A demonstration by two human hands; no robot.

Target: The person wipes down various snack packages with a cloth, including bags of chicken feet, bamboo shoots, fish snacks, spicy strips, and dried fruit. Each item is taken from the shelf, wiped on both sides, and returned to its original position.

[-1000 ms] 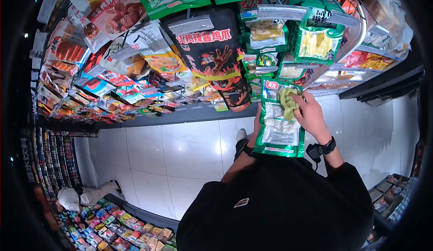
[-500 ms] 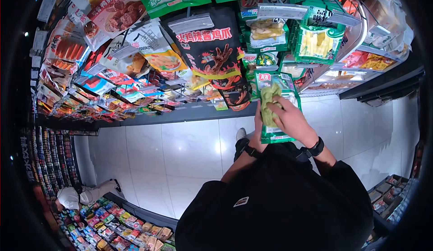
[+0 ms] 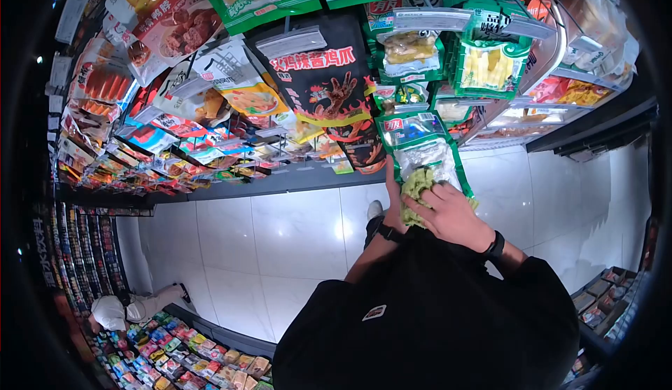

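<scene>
My left hand (image 3: 394, 204) grips the left side of a green-edged snack bag (image 3: 428, 148) with a clear window, held in front of my body below the shelf. A crumpled light-green cloth (image 3: 418, 188) lies against the lower part of the bag. Over it my right hand (image 3: 451, 215) is closed, fingers bent and pressing the cloth onto the bag's face. Just above hang similar green snack bags (image 3: 492, 64). The left hand's fingers behind the bag are mostly hidden.
Packaged snacks hang on racks along the front, among them a large black bag (image 3: 325, 75) and price tag holders (image 3: 432, 19). White floor tiles (image 3: 294, 236) run behind. A person (image 3: 112, 313) stands at lower left near a display of small packets (image 3: 189, 351).
My right hand and the cloth have slid down the bag's face, uncovering its middle. The bag has tilted and shifted slightly to the left at the top.
</scene>
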